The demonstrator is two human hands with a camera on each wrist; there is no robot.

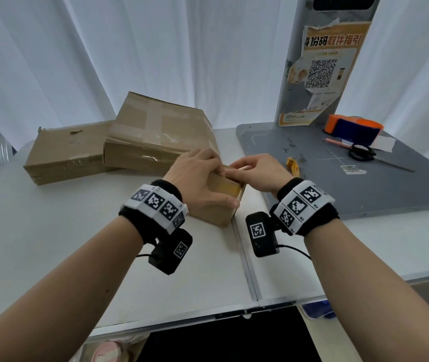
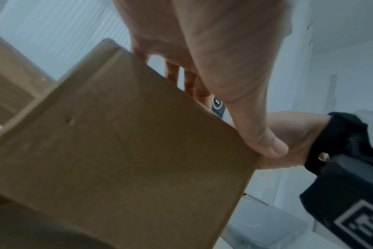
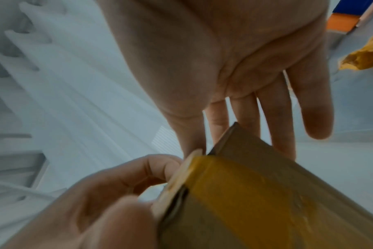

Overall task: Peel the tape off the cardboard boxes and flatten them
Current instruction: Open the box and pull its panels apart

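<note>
— Small cardboard box [image 1: 218, 202]: plain brown, near the middle of the white table [image 1: 51, 231], close to the seam between its two panels, just off the near-left corner of the grey mat [image 1: 338, 184]. Yellowish tape [image 3: 234, 190] running over the top edge and down the end face, one end lifted off the corner.

— And the hands?

— Left hand [image 1: 197, 178] clamped over the top, thumb down the near side, fingers curled over the far edge. Right hand [image 1: 258, 173] at the far right corner, thumb and forefinger pinching the lifted tape end; remaining fingers loosely extended.

— Anything else of the task around?

— Two larger boxes toward the far left corner of the table: a flat box [image 1: 64, 152] lying down, a taped box [image 1: 161, 134] leaning half on top of it, clear tape crossing its lid. A crumpled scrap of tape [image 1: 293, 165] on the mat's left edge.

— Hard to make out?

— Most of the small box top, covered by the left hand. Far side unseen. Pinch point blurred in the right wrist view; how much tape already loose, impossible to say. Left wrist view filled by one bare brown side.
</note>
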